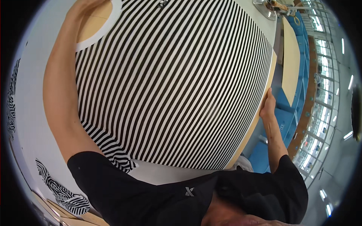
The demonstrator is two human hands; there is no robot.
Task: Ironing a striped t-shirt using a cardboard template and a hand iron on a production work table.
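Striped fabric (177, 83), blk & white, lies spread over most of the counter (34, 124), between the person's arms. L grip (89, 4) is at the top L, partly cut off by the frame, by a tan piece w/ a curved white border (115, 17) — fingers out of view, so can't tell how far open it is or if it has hold of anything. R grip (268, 107) is on the R side, touching the tan strip (241, 150) that shows along the fabric's edge; fingers point up along it, underside hidden, so can't tell how far it's closed.

Fabric is mostly flat; its lower L corner (122, 158) is bunched up beside the L upper arm. A crumpled striped scrap (66, 194) lies apart at lower L, another striped bunch (13, 101) nr the far L rim. Top R: a clear round thing (266, 9), kind unclear. Beyond the R forearm — blue shelving (260, 154) w/ a pale tan panel (290, 64) above it. Blk sleeves (92, 169) on both arms.
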